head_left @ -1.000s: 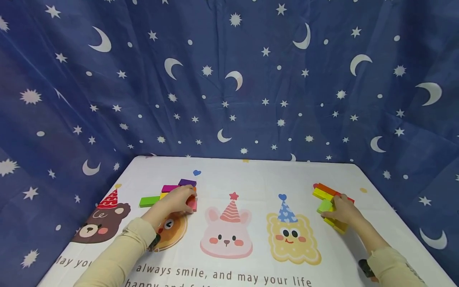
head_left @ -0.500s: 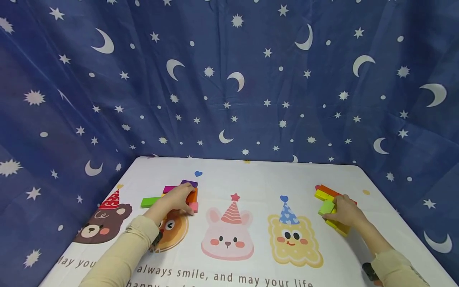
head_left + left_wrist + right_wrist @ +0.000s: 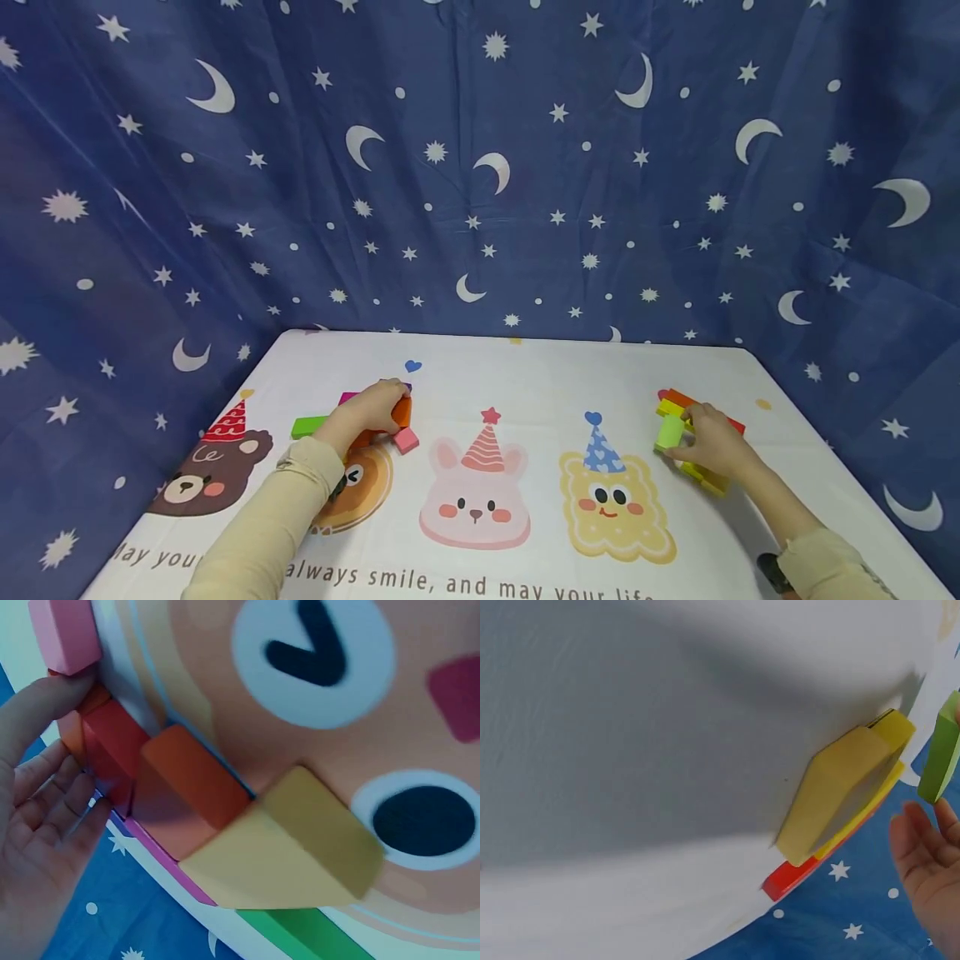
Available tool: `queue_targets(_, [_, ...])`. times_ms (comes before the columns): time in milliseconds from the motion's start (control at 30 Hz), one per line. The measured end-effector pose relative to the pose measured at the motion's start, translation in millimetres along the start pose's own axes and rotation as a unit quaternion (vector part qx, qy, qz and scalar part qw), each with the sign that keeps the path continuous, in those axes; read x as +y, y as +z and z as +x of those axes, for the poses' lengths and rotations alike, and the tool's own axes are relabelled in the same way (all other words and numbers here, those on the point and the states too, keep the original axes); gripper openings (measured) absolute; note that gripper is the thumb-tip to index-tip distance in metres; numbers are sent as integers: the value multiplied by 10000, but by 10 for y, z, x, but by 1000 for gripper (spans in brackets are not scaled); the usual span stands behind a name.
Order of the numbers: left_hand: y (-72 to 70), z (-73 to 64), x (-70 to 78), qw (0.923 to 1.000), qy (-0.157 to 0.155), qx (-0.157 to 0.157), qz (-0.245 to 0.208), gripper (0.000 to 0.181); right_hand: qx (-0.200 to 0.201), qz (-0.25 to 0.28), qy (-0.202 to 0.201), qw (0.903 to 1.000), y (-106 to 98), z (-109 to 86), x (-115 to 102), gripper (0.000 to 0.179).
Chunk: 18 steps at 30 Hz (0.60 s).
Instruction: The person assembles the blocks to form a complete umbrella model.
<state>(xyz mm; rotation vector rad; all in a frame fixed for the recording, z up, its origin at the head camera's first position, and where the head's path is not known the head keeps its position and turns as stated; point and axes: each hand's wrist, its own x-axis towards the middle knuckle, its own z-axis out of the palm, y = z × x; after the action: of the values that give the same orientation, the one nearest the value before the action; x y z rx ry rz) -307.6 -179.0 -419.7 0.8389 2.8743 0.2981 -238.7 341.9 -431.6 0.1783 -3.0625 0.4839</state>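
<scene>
My left hand (image 3: 372, 408) pinches an orange block (image 3: 402, 412) at the left cluster, thumb on one side and fingers on the other. Close to the thumb lies a pink block (image 3: 406, 440), turned at an angle. Red, orange-red and yellow blocks (image 3: 277, 840) sit beside the hand in the left wrist view; in the head view the hand covers most of them. My right hand (image 3: 716, 442) holds a light green block (image 3: 670, 433) between thumb and fingers, tilted. The right wrist view shows that green block (image 3: 939, 754) apart from the yellow blocks (image 3: 840, 787).
A green block (image 3: 308, 427) and a magenta block (image 3: 347, 397) lie at the left cluster's outer side. An orange-red block (image 3: 727, 419) lies behind the right hand. The white tablecloth (image 3: 525, 375) bears printed animals; a blue starry curtain (image 3: 480, 192) hangs behind the table.
The pink block has turned and shifted away from the left cluster. The light green block has tipped more upright and moved slightly left with the right hand.
</scene>
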Motion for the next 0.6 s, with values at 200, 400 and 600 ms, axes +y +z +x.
queue_targets(200, [8,63,29,9989,-423,-152,-94,49,-194,90,-210,9996,3,-10,-53,55])
queue_targets(400, [-1,55,23,9986,-453,-181,-179,53,-560,7,-80,9984,89,9,-101,72])
queue_targets(600, [6,12,-3,9977,-495,239,-407,55,-901,-68,-43,9959,125,87,-97,80])
